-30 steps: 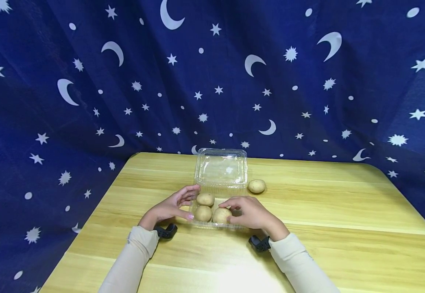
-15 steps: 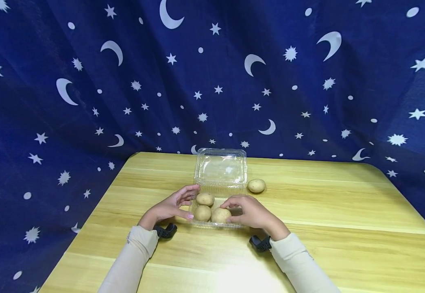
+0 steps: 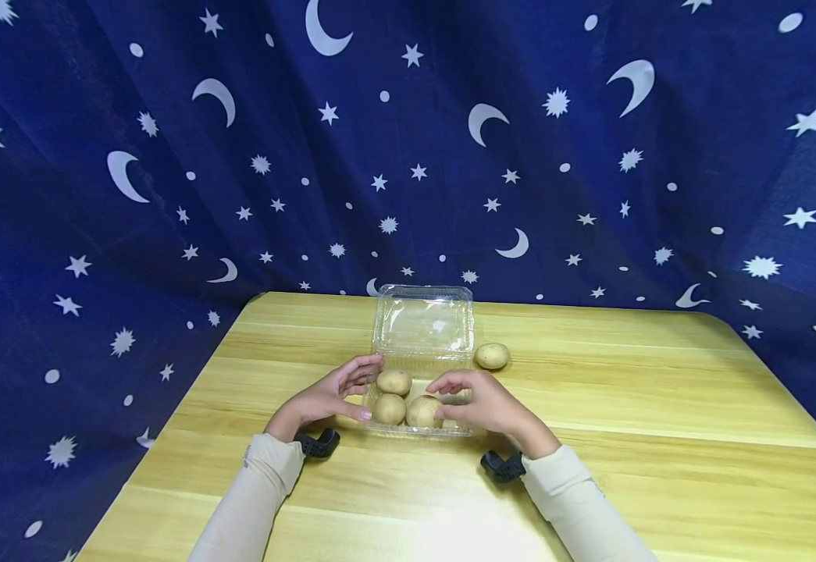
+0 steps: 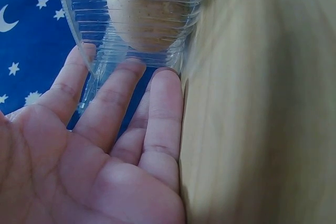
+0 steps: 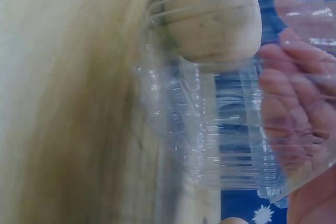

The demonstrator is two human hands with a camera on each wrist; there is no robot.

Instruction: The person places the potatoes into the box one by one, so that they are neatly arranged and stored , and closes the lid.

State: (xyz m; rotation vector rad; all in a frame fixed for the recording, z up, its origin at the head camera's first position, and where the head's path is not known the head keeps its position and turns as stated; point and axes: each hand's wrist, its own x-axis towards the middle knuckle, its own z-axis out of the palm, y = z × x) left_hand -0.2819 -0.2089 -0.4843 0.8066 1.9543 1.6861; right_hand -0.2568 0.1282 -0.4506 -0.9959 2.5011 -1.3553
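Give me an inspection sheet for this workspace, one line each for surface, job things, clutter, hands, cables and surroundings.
Surface: wood-grain table, bright glare near its front edge.
Job things: clear box, lid open on the far side; three potatoes inside, two at left, one nearer the right hand; fourth potato outside, on the table beyond that hand.
Clutter: nothing seen.
Hands: left at the box's left side, fingers loosely spread; right over its right part, thumb by a potato, contact unclear.
Cables: nothing seen.
Surroundings: blue cloth with white moons and stars behind the table.
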